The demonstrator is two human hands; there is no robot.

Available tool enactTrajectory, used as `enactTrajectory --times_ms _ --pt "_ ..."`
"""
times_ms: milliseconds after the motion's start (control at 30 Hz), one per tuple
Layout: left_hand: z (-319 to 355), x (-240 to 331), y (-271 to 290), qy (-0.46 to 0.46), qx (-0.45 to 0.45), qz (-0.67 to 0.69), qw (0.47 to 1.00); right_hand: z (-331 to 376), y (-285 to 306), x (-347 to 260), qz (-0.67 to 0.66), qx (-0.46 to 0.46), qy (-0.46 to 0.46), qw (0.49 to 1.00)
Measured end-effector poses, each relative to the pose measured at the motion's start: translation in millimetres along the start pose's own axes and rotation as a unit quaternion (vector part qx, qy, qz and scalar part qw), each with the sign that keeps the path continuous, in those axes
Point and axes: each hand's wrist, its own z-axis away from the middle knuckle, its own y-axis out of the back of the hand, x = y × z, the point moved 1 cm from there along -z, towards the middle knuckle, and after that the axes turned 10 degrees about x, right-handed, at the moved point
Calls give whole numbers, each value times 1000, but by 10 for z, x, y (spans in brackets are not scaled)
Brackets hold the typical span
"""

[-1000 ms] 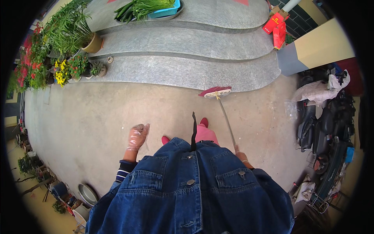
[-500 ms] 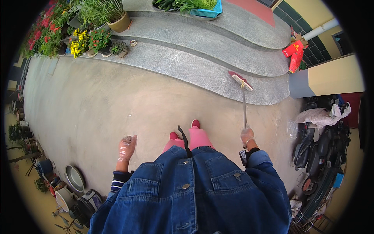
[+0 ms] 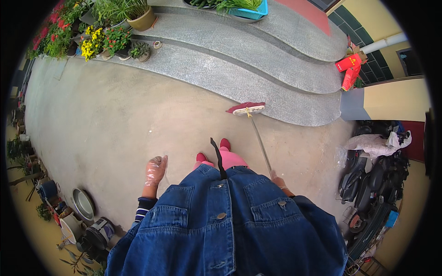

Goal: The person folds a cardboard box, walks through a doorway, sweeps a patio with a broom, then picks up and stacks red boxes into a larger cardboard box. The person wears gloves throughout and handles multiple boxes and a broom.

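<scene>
My right hand (image 3: pixel 279 182) is closed round the thin metal handle of a broom (image 3: pixel 261 146), and the denim jacket hides part of that hand. The broom's head, dark red with a white back and a yellow tie, lies ahead of my feet at the edge of the lowest grey step (image 3: pixel 294 110). To the left, away from my body, my left hand (image 3: pixel 155 169) hangs in a clear plastic glove. Its fingers are curled in with the thumb on top, and nothing shows in them.
Potted flowers (image 3: pixel 92 42) line the steps at the far left. A blue basket of greens (image 3: pixel 251 11) stands higher up. Red boxes (image 3: pixel 350 66) lean by the wall. Scooters (image 3: pixel 363 170) are parked at right; a metal basin (image 3: pixel 83 204) and a bucket (image 3: pixel 100 231) stand at lower left.
The broom head has swung left and nearer, off the middle of the lowest step to its edge. My right hand has drawn in toward my body; my left has moved slightly right.
</scene>
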Motion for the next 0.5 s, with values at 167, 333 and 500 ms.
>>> enactTrajectory --times_ms 167,333,500 --pt "-414 331 -190 -60 -24 20 998 392 69 229 -102 11 -87 991" --pt "-566 674 -233 -95 -39 19 995 434 -20 438 -151 58 -134 978" --pt "-497 832 -140 -84 -39 -26 995 -233 -370 843 -152 133 -76 976"
